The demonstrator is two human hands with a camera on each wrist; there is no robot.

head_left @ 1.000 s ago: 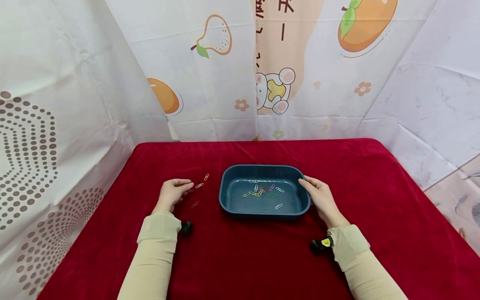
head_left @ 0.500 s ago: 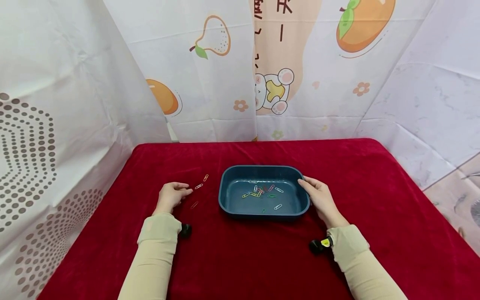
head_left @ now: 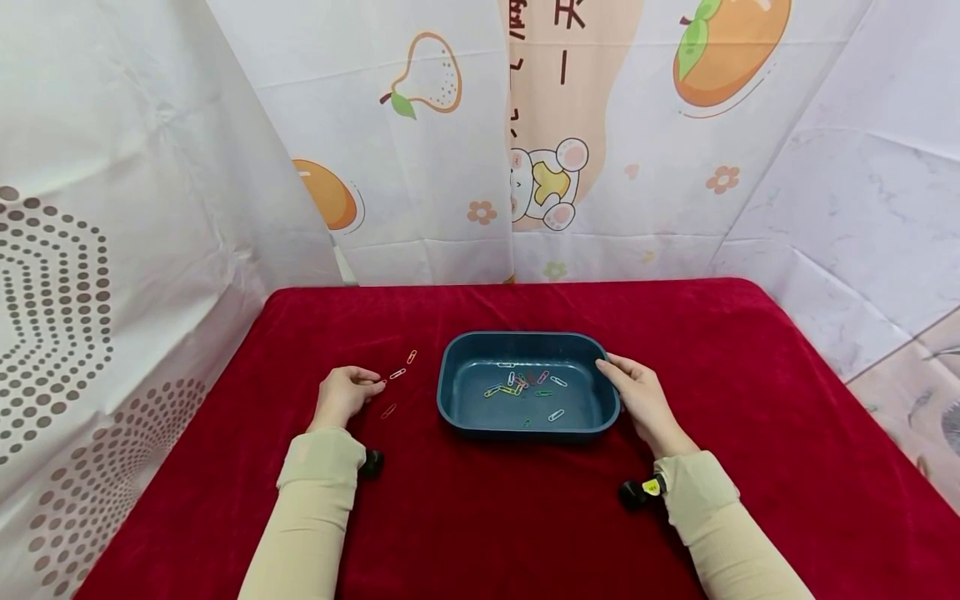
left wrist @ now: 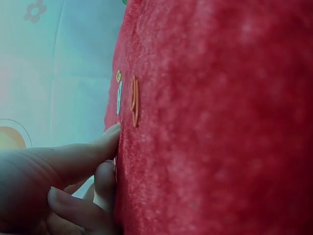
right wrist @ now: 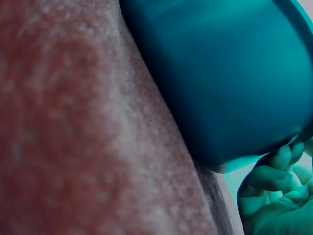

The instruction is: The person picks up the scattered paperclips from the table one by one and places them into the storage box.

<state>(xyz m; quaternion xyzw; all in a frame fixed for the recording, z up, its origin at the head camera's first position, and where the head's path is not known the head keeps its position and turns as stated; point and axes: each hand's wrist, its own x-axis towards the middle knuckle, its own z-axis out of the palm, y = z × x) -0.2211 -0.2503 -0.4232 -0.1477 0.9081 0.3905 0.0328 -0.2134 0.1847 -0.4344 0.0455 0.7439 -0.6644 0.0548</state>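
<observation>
My left hand is down on the cloth at the left, thumb and fingertips pinching a pinkish paper clip that they mostly hide. Just beyond the fingertips lie a white paper clip and a yellow paper clip. A red paper clip, seen closer as the orange-red paper clip in the left wrist view, lies nearer my body. With my right hand I grip the right end of a dark blue rectangular box, thumb over its rim. Several coloured paper clips are scattered on the box's floor.
Dark red velvet cloth covers the table. Behind it hangs a white printed curtain, with more sheeting on both sides. A black wrist camera sits at the left cuff, another black camera at the right.
My left fingertips have closed together on the pinkish paper clip, which showed more plainly beyond them a second ago. The right hand and the box have stayed in place.
</observation>
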